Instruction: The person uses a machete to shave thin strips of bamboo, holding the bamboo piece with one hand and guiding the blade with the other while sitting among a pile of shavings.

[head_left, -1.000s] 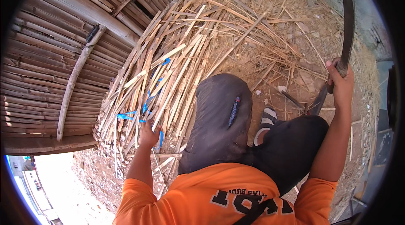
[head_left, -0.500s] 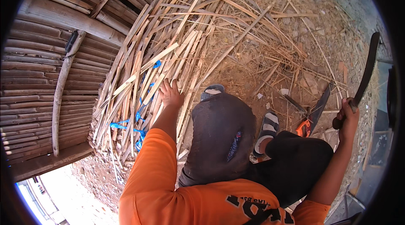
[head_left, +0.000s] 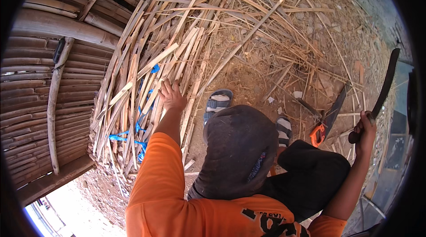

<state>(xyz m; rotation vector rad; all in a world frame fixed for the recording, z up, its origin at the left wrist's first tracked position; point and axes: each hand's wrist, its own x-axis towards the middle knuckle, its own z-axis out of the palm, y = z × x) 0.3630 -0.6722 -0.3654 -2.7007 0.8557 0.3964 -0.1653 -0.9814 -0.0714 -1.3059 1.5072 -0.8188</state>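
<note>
My left hand rests on a heap of split bamboo strips, fingers spread over them. Whether a strip lies under its palm is hidden. Blue plastic ribbon winds among the strips beside my left forearm. At the right, my right hand is wrapped round the dark handle of a machete. The long, slightly curved blade points up and away from me, clear of the strips.
On the ground right of my feet lies a handsaw with an orange handle. A bamboo-slat wall stands at the left. Straw and loose strips litter the dirt floor ahead. Grey panels stand along the right edge.
My left hand has shifted slightly left over the heap, its fingers still spread. My left knee has swung right, showing more of the sandal. The machete sits a little lower in view.
</note>
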